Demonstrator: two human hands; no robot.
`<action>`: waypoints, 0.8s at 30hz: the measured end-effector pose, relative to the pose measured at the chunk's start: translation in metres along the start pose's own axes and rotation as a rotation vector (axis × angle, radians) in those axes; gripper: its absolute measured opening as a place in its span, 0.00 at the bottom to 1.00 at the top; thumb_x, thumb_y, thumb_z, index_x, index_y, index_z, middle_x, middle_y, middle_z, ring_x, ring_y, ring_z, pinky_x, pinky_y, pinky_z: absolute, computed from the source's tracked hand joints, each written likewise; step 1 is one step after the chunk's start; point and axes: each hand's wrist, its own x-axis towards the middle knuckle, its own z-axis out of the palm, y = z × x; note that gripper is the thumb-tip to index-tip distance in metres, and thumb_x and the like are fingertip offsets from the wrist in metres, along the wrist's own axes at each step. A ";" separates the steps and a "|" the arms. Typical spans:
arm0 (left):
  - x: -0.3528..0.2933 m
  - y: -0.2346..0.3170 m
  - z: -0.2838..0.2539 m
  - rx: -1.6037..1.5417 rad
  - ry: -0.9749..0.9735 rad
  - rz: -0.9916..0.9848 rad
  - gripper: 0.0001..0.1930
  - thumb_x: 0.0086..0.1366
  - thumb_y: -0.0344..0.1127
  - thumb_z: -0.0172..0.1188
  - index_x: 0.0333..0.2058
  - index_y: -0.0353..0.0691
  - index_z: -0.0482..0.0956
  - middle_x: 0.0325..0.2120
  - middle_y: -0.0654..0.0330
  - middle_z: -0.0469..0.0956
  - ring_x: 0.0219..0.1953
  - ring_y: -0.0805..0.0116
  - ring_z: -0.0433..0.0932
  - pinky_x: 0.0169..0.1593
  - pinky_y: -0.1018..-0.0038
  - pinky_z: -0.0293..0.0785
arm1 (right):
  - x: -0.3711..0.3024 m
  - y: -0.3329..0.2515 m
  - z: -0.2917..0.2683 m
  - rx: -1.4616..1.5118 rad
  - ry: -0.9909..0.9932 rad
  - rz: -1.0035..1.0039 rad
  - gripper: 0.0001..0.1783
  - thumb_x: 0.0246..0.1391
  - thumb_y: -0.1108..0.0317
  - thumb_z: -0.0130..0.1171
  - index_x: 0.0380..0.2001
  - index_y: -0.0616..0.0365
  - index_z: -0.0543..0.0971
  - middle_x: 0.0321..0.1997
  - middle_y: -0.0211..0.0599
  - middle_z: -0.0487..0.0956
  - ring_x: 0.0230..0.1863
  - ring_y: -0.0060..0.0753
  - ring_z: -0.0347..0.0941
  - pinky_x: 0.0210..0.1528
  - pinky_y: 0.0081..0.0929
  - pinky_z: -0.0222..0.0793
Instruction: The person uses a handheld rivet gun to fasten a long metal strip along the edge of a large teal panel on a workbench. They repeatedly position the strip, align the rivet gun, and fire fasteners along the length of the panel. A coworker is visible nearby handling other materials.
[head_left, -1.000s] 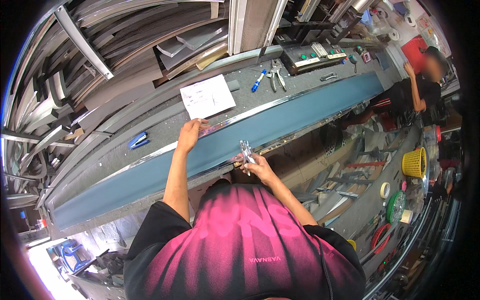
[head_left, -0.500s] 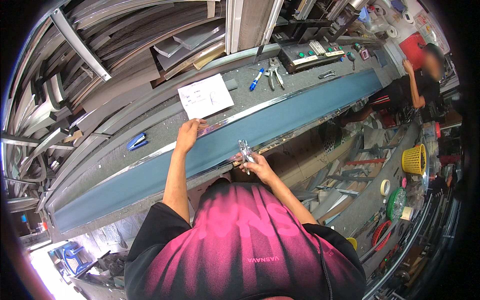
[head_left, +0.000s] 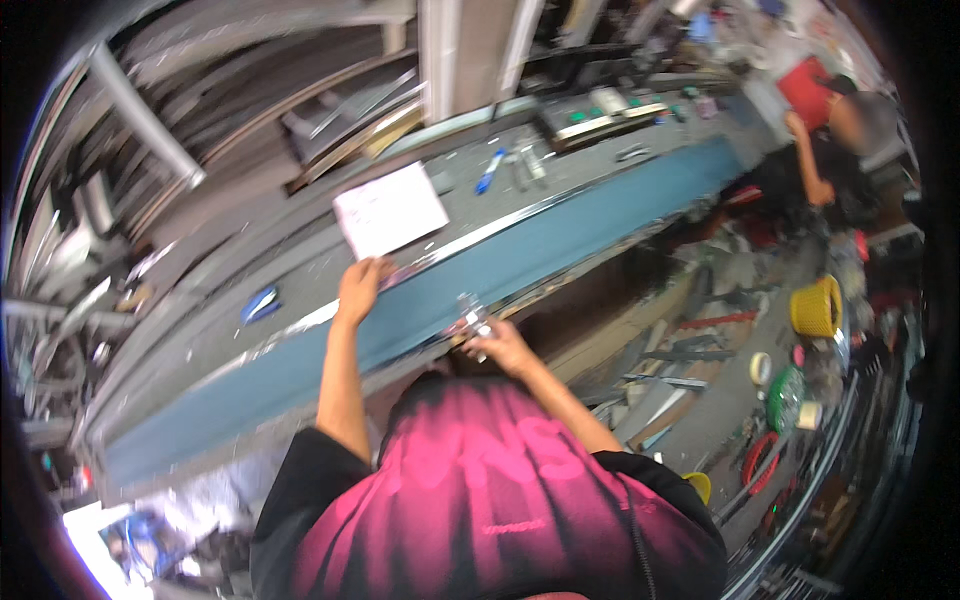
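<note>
While my right hand (head_left: 497, 345) pinched a small silvery metal fitting (head_left: 472, 318) against the lower edge of the long blue profile (head_left: 520, 255), that little piece sat just past my fingertips, touching the strip's near rim. It was blurred, so I could not tell its exact shape. My left hand (head_left: 358, 288) pressed down on the profile's upper edge, fingers curled over it, just below the white sheet of paper (head_left: 390, 210) on the grey workbench (head_left: 200, 330). I judged the fitting could slip from so slight a pinch and drop among the scrap on the floor (head_left: 690, 400) beneath. The long strip could also have rocked or slid along the bench if my left hand eased off. A blue-handled tool (head_left: 490, 170) lay well apart, farther up the bench, and another person (head_left: 830, 170) worked at the far end.
</note>
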 end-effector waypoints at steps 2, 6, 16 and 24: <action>0.000 -0.004 0.001 0.038 0.031 -0.030 0.25 0.82 0.48 0.54 0.54 0.30 0.88 0.47 0.50 0.92 0.51 0.61 0.89 0.57 0.66 0.80 | -0.004 -0.001 0.002 0.039 -0.003 -0.002 0.25 0.62 0.72 0.70 0.63 0.60 0.83 0.47 0.33 0.88 0.44 0.22 0.83 0.50 0.28 0.81; -0.003 0.001 0.012 0.145 0.058 0.067 0.18 0.79 0.41 0.58 0.52 0.32 0.88 0.46 0.47 0.91 0.51 0.59 0.88 0.57 0.63 0.79 | -0.006 -0.009 0.010 0.083 0.010 -0.019 0.21 0.64 0.68 0.67 0.59 0.64 0.83 0.46 0.31 0.87 0.46 0.22 0.81 0.50 0.27 0.78; -0.019 0.014 0.024 0.215 0.064 0.075 0.15 0.76 0.34 0.60 0.55 0.35 0.87 0.51 0.45 0.89 0.56 0.51 0.87 0.64 0.58 0.79 | -0.004 -0.019 0.010 0.109 0.013 0.063 0.20 0.66 0.64 0.66 0.56 0.64 0.83 0.40 0.30 0.85 0.40 0.22 0.80 0.43 0.28 0.78; -0.028 0.022 0.025 0.278 0.045 0.091 0.15 0.75 0.34 0.62 0.56 0.36 0.86 0.51 0.45 0.87 0.60 0.48 0.83 0.67 0.56 0.75 | -0.002 -0.022 0.007 0.152 -0.022 0.098 0.25 0.67 0.64 0.70 0.63 0.61 0.79 0.41 0.28 0.84 0.39 0.19 0.81 0.37 0.25 0.77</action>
